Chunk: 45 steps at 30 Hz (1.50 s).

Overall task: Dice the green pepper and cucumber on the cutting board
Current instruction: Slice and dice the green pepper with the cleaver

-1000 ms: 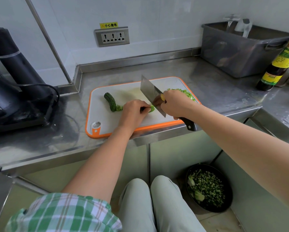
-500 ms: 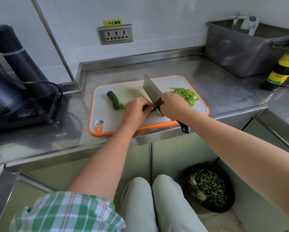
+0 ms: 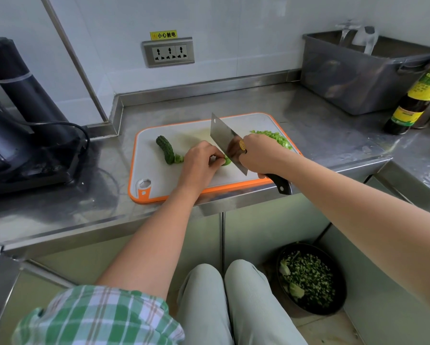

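Fingers of the left grip (image 3: 199, 163) curl down, pinching a green piece (image 3: 226, 161) against the cutting board (image 3: 159, 180); the right grip (image 3: 261, 155) clenches the cleaver (image 3: 223, 139), blade touching that piece.

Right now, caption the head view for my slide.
Left hand pinches a green piece on the cutting board; right hand grips the cleaver.

On the white, orange-rimmed cutting board (image 3: 154, 170), a dark, bumpy cucumber (image 3: 164, 148) lies at 9 o'clock, diced green pieces (image 3: 278, 139) at 2 o'clock.

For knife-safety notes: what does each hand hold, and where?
Right hand: steel cleaver, by its handle near the blade. Left hand: small green vegetable piece, pinched.
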Motion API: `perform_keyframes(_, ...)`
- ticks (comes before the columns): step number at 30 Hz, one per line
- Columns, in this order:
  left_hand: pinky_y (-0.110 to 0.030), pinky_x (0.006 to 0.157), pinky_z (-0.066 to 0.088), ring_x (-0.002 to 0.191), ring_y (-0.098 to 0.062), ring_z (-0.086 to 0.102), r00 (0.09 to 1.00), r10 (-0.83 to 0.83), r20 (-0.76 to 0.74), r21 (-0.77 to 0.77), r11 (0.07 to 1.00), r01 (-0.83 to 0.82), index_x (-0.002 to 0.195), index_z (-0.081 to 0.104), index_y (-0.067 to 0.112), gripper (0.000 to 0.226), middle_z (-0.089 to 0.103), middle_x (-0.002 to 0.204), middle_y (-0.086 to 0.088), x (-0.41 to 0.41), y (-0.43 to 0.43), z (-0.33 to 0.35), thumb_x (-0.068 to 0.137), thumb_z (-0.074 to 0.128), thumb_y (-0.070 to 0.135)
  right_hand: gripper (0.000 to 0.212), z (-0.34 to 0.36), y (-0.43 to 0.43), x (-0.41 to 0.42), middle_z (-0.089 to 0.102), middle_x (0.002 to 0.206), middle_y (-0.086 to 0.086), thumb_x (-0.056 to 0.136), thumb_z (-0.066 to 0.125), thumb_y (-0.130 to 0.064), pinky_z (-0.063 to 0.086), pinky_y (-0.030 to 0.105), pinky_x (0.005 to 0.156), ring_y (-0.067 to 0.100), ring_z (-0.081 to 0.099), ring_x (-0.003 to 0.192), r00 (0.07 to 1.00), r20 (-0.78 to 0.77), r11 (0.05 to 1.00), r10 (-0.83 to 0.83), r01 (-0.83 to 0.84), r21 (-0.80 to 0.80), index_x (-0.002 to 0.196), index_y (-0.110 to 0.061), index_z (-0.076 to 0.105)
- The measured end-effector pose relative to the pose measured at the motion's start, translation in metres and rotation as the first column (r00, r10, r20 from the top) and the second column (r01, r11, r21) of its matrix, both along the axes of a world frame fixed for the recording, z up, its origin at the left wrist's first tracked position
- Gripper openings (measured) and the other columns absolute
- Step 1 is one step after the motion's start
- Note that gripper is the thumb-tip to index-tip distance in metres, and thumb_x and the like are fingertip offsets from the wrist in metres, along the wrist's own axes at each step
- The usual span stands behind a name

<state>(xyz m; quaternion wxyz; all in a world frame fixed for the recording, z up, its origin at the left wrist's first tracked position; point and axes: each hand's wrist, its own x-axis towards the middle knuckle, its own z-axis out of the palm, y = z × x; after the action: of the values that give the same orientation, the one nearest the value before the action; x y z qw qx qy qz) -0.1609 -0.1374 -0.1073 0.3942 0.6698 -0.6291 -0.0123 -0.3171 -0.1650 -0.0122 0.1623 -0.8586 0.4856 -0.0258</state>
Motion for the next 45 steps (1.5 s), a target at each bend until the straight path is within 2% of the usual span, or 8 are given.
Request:
perform_keyframes(9, -0.031, 0.067, 0.043, 0.076, -0.020, 0.055, 0.999, -0.014, 0.029, -0.005, 1.000, 0.014, 0.077, 0.072, 0.014, 0.007, 0.063, 0.081, -0.003, 0.001, -0.001, -0.002, 0.075, 0.073, 0.007, 0.023, -0.016, 0.000, 0.013, 0.045, 0.066, 0.007, 0.091, 0.041, -0.005, 0.034, 0.024, 0.040, 0.019, 0.050, 0.042, 1.000, -0.019, 1.000, -0.004, 0.004, -0.018, 0.069, -0.009, 0.035)
perform_keyframes(14, -0.025, 0.066, 0.040, 0.071, -0.016, 0.054, 1.000, -0.001, 0.013, -0.013, 1.000, 0.001, 0.080, 0.074, 0.013, 0.007, 0.062, 0.081, -0.002, -0.001, 0.002, 0.000, 0.076, 0.074, 0.008, 0.014, -0.024, -0.004, 0.015, 0.048, 0.077, 0.009, 0.087, 0.041, -0.003, 0.035, 0.025, 0.044, 0.028, 0.054, 0.057, 0.996, 0.068, 0.999, -0.050, 0.051, -0.013, 0.075, -0.007, 0.037)
perform_keyframes(18, -0.026, 0.068, 0.042, 0.074, -0.018, 0.057, 1.000, 0.009, 0.013, 0.002, 1.000, -0.009, 0.082, 0.074, 0.013, 0.004, 0.064, 0.082, -0.002, -0.001, 0.002, 0.000, 0.078, 0.075, 0.012, 0.016, -0.021, -0.008, 0.006, 0.046, 0.069, 0.006, 0.089, 0.040, -0.003, 0.034, 0.023, 0.039, 0.020, 0.052, 0.043, 0.983, 0.162, 0.997, -0.082, 0.081, 0.014, 0.073, -0.007, 0.038)
perform_keyframes(25, -0.028, 0.069, 0.043, 0.075, -0.022, 0.059, 1.000, 0.025, 0.006, 0.023, 0.999, -0.025, 0.082, 0.075, 0.012, 0.004, 0.066, 0.083, -0.006, -0.002, 0.003, 0.003, 0.078, 0.074, 0.011, 0.017, -0.002, -0.002, 0.002, 0.049, 0.064, 0.010, 0.088, 0.041, -0.001, 0.034, 0.022, 0.038, 0.019, 0.052, 0.039, 1.000, 0.022, 1.000, -0.003, 0.003, 0.021, 0.072, -0.007, 0.039)
perform_keyframes(32, -0.029, 0.068, 0.043, 0.074, -0.021, 0.058, 1.000, 0.010, 0.020, 0.028, 1.000, -0.011, 0.083, 0.075, 0.014, 0.007, 0.064, 0.081, -0.004, -0.002, 0.003, 0.003, 0.077, 0.074, 0.011, 0.021, -0.005, 0.000, 0.003, 0.049, 0.063, 0.011, 0.087, 0.041, 0.002, 0.029, 0.015, 0.030, 0.019, 0.052, 0.038, 1.000, 0.025, 0.998, 0.018, -0.019, 0.055, 0.069, -0.008, 0.036)
perform_keyframes(39, -0.028, 0.065, 0.040, 0.073, -0.023, 0.059, 1.000, 0.027, 0.014, 0.025, 0.999, -0.027, 0.082, 0.075, 0.013, 0.007, 0.065, 0.083, -0.006, -0.002, 0.003, 0.001, 0.076, 0.074, 0.009, 0.028, -0.024, -0.003, 0.016, 0.041, 0.065, 0.004, 0.088, 0.042, -0.005, 0.029, 0.024, 0.041, 0.023, 0.049, 0.049, 1.000, 0.004, 0.999, 0.013, -0.012, -0.051, 0.065, -0.013, 0.031)
perform_keyframes(42, -0.024, 0.065, 0.036, 0.074, -0.022, 0.059, 0.999, 0.040, 0.021, 0.032, 0.999, -0.041, 0.084, 0.076, 0.014, 0.009, 0.064, 0.083, -0.005, -0.003, 0.004, 0.002, 0.077, 0.073, 0.009, 0.028, -0.028, -0.004, 0.017, 0.040, 0.070, 0.004, 0.088, 0.042, -0.006, 0.031, 0.025, 0.044, 0.029, 0.051, 0.064, 0.999, 0.051, 0.998, -0.010, 0.013, -0.057, 0.065, -0.015, 0.028)
perform_keyframes(45, -0.023, 0.067, 0.038, 0.076, -0.021, 0.061, 0.998, 0.049, 0.035, 0.025, 0.998, -0.050, 0.085, 0.077, 0.016, 0.011, 0.065, 0.082, -0.003, -0.003, 0.004, 0.001, 0.077, 0.072, 0.010, 0.022, -0.027, -0.008, 0.008, 0.046, 0.079, 0.010, 0.089, 0.040, -0.006, 0.036, 0.028, 0.046, 0.029, 0.053, 0.060, 0.990, 0.131, 0.997, -0.047, 0.053, -0.047, 0.070, -0.011, 0.032)
